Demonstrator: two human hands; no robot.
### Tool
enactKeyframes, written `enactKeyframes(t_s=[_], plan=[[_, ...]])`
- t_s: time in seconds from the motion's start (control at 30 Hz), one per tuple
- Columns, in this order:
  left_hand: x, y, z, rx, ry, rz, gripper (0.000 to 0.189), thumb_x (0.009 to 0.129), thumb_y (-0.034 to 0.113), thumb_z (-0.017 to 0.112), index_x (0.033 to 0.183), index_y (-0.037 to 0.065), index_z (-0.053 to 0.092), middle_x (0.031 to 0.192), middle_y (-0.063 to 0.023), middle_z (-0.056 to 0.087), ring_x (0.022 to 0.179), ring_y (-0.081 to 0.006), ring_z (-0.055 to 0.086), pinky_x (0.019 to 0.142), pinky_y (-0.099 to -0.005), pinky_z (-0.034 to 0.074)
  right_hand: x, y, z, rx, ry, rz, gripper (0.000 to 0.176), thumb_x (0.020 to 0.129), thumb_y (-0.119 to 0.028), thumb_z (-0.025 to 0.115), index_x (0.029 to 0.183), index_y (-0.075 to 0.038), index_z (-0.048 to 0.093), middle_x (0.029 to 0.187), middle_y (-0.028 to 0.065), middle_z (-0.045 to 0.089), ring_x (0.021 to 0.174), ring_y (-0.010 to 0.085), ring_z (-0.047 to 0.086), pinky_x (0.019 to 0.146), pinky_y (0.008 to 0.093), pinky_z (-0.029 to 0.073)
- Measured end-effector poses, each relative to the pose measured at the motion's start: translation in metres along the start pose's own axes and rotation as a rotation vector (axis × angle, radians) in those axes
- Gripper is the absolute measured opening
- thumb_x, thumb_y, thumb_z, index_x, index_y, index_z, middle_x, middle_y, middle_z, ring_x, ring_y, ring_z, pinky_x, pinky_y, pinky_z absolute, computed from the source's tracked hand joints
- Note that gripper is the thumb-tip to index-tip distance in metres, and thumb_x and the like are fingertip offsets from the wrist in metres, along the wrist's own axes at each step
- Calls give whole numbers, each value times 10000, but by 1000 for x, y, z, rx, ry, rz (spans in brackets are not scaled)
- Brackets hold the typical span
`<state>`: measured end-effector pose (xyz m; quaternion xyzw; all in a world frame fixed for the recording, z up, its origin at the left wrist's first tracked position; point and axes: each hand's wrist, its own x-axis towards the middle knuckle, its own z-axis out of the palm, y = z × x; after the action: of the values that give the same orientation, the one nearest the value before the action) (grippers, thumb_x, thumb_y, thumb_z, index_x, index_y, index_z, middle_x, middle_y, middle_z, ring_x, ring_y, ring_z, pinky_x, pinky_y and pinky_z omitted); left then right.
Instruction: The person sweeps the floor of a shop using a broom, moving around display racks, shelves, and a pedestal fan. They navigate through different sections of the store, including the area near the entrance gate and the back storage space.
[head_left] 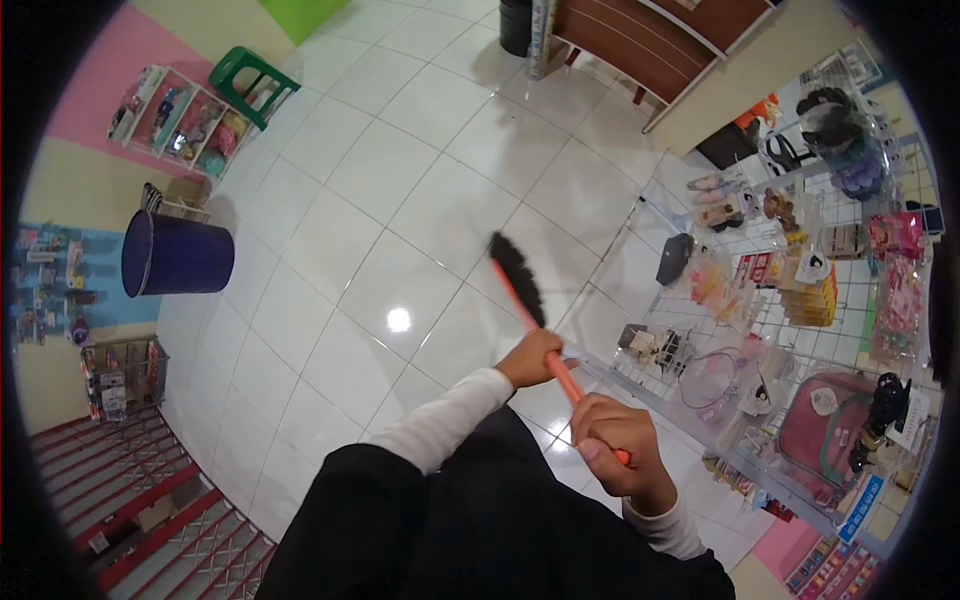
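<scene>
A broom with an orange handle (565, 380) and dark bristles (520, 278) slants away from me over the white tiled floor (340, 230). Lower on the handle, nearer the bristles, my left hand (530, 360) is closed round it. My right hand (615, 440) wraps the top end, whose orange tip pokes out beside the fingers. Both arms wear white sleeves under black clothing.
To the right stands a wire display rack (740, 240) hung with accessories. A dark blue bin (180, 255) and green stool (250, 85) are at left. A brown bench (640, 45) stands ahead, a folding metal gate (150, 510) at lower left.
</scene>
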<state>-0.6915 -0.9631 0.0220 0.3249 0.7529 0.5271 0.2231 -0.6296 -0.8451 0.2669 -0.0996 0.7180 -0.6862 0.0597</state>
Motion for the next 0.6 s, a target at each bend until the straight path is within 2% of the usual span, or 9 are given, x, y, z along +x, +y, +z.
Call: enactKeyframes(t_s=[0.1, 0.13, 0.17, 0.23, 0.37, 0.5, 0.53, 0.57, 0.6], plan=[[-58, -24, -33, 171, 189, -58, 415, 727, 252, 727, 507, 20, 462, 522, -171, 459, 518, -363, 465, 495, -436, 356, 20, 17, 21, 156, -85, -54, 198, 757, 19, 487, 564, 26, 449, 605, 119, 506, 619, 231, 505, 636, 329, 423], [-80, -37, -47, 277, 120, -174, 405, 782, 306, 672, 549, 5, 535, 568, -192, 539, 572, -381, 536, 555, -449, 408, 26, 27, 30, 195, -139, -2, 242, 829, -5, 469, 590, 30, 459, 638, 122, 519, 656, 225, 508, 666, 334, 419], [-98, -35, -69, 193, 65, -345, 391, 793, 296, 657, 569, -6, 549, 577, -205, 550, 570, -392, 540, 561, -465, 410, 30, 44, 43, 240, -152, 25, 260, 858, -25, 461, 604, 30, 466, 660, 121, 525, 677, 219, 506, 670, 330, 417], [-144, -82, -85, 266, 119, -367, 378, 804, 299, 636, 592, -8, 572, 608, -227, 560, 603, -400, 560, 580, -463, 422, 37, 89, 71, 311, -186, 99, 288, 904, -73, 443, 637, 29, 481, 703, 110, 537, 714, 204, 504, 681, 320, 411], [-193, -133, -124, 498, -142, -672, 400, 817, 393, 582, 684, 19, 633, 713, -204, 619, 727, -390, 605, 674, -467, 468, 38, 162, 116, 431, -167, 269, 282, 941, -165, 459, 759, 14, 578, 717, 36, 532, 641, 97, 465, 605, 251, 380], [-148, -110, -142, 509, -108, -605, 361, 790, 367, 574, 709, 20, 636, 754, -206, 627, 757, -390, 604, 698, -471, 472, 58, 149, 82, 442, 136, 416, 315, 941, -168, 454, 719, 29, 562, 667, 38, 507, 630, 116, 463, 778, 326, 469], [-120, -91, -144, 482, -102, -579, 341, 773, 348, 583, 709, 17, 635, 756, -213, 623, 757, -394, 602, 694, -472, 471, 64, 136, 60, 240, 176, 267, 311, 935, -159, 454, 717, 31, 568, 662, 46, 520, 637, 129, 483, 822, 352, 467], [-89, -60, -147, 378, -29, -407, 303, 756, 294, 633, 661, 7, 624, 679, -229, 596, 693, -410, 586, 643, -465, 460, 71, 113, 32, 36, 212, 115, 308, 930, -151, 455, 714, 33, 574, 657, 55, 532, 644, 142, 503, 866, 378, 464], [-62, -49, -139, 247, -4, -336, 304, 748, 268, 656, 649, -13, 598, 656, -231, 578, 665, -411, 568, 614, -461, 443, 79, 79, 10, 260, 311, 75, 331, 933, -166, 434, 709, 22, 591, 711, 88, 587, 694, 179, 575, 837, 374, 476]])
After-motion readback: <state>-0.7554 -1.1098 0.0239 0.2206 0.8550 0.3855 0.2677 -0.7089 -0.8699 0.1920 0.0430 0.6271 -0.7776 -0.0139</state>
